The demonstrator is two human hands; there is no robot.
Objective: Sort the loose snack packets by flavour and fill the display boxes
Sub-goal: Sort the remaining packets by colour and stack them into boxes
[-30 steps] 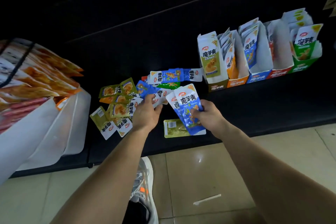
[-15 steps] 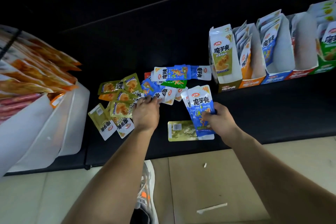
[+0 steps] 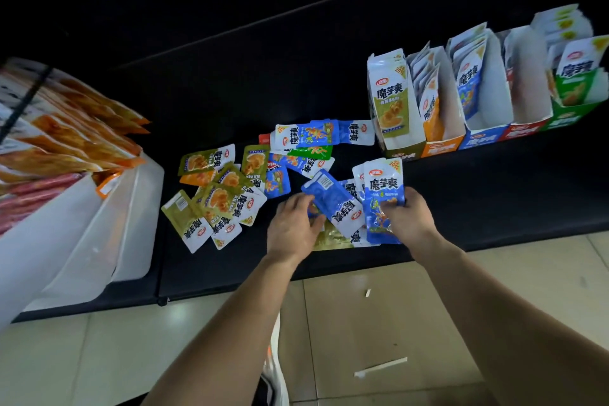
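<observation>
Loose snack packets lie in a heap on the black shelf: olive-green ones at the left, blue ones behind. My right hand grips a small stack of blue packets, held upright. My left hand pinches one more blue packet, back side up, and holds it against that stack. An olive packet lies flat under both hands. Display boxes stand in a row at the right: olive, orange, blue, red, green.
A white plastic bin with orange and red snack bags sits at the left on the shelf. Below the shelf edge is tiled floor with a white stick and my shoe.
My left hand has left the heap with a blue packet and brought it right, up to the stack in my right hand. The camera view shifted slightly.
</observation>
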